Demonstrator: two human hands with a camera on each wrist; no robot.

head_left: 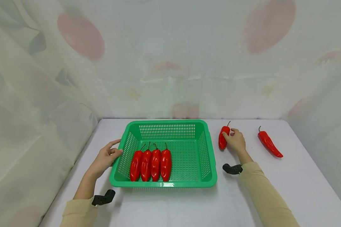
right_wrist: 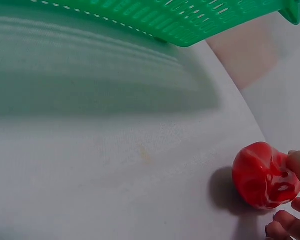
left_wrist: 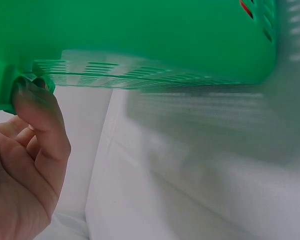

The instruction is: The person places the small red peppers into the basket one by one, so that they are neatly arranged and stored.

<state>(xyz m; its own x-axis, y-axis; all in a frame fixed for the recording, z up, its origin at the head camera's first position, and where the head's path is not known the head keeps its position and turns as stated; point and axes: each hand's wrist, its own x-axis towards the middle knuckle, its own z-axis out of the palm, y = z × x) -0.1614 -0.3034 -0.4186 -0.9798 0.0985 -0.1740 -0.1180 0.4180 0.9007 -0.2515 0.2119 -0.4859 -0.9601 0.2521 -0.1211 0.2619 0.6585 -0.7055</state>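
Left grip (head_left: 105, 158) curled, right grip (head_left: 236, 140) pinching, forearms (head_left: 265, 192) apart

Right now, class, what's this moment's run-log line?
left hand: grips green basket | right hand: touches red pepper | inside: four peppers

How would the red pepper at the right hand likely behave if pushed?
The red pepper may be slippery, given its glossy skin. Its rounded body, seen from the right wrist camera, suggests it could roll. The thin stem might snap easily.

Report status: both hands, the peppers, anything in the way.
Left hand gripping green plastic basket; right hand on red chili pepper to its right. Four peppers in basket, one pepper farther right. Only basket's right wall in the way.
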